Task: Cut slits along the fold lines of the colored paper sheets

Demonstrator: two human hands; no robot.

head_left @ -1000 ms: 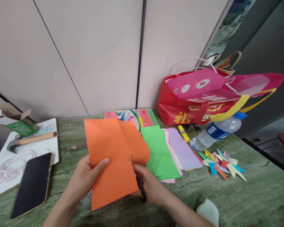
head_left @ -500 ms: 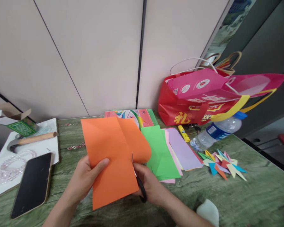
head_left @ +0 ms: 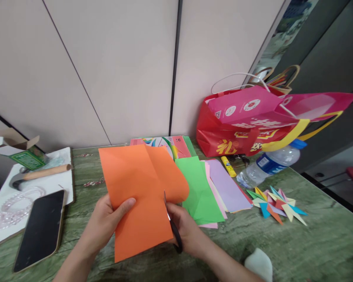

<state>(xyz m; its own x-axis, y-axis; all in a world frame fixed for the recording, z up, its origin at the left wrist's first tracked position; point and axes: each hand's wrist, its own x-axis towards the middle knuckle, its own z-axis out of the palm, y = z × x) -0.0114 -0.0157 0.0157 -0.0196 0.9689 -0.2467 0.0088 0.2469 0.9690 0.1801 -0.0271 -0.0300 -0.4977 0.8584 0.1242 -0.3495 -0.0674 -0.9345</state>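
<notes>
While the green marbled worktop [head_left: 312, 243] spreads out beneath everything, the biggest thing beyond the fingers is a red and pink gift bag [head_left: 247, 121], lying up and to the right of them against the wall; it bears yellow Chinese characters, of which 礼 can be read, plus round logos too small to make out. Nearer, held up just above the worktop, is the orange paper sheet [head_left: 141, 192]. The left hand [head_left: 106, 223] pinches its lower left part, thumb on the front face, fingers [head_left: 125, 205] clenched on the sheet. The right hand [head_left: 188, 231] is closed on the black handles of a pair of scissors [head_left: 172, 223], whose blades point up into the sheet's bottom edge along a centre crease.

Such paper looks light, thin and floppy: its right half curls over on itself, so it would probably handle best gripped close beside the cut line, taut and flat, since it creases and tears easily.

Right of the fingers lie a green sheet [head_left: 198, 192] and lilac sheets [head_left: 228, 184], then a clear water bottle [head_left: 267, 162] with a blue label, unreadable. Left of them lies a dark phone [head_left: 39, 229], face up. Farther right sit folded paper stars [head_left: 275, 201] and a small yellow glue stick [head_left: 228, 165].
</notes>
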